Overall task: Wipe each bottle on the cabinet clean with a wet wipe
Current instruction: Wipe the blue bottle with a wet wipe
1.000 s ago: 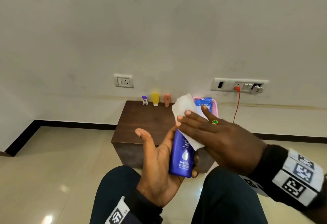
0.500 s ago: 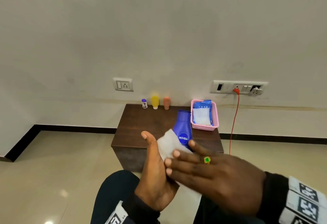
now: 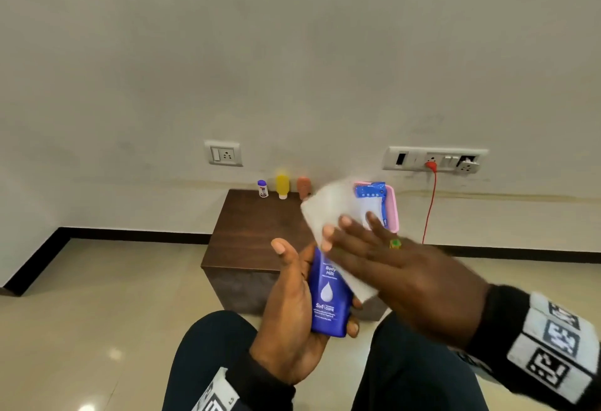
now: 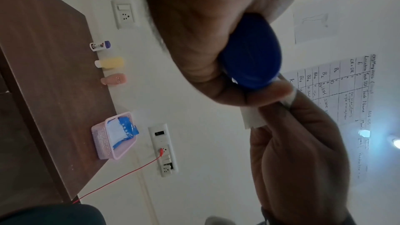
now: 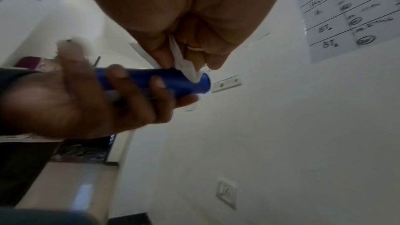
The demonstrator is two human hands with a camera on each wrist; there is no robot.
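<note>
The cabinet (image 3: 260, 232) carries three small bottles (image 3: 281, 187) at its back. In front of it, the left hand (image 3: 289, 319) has its grip grasping the blue bottle (image 3: 328, 300); the right hand (image 3: 400, 277), fingers flat, presses the wet wipe (image 3: 328, 206) along its upper part. Wiping is under way; next probably calls for turning the bottle.

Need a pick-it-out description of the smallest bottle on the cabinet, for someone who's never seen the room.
Find the brown cabinet against the white wall, under the single wall socket. Three small bottles stand in a row along its back edge; the target is the white bottle at the left end. Unlike the yellow bottle and the peach bottle beside it, it is shortest and has a purple cap.
</note>
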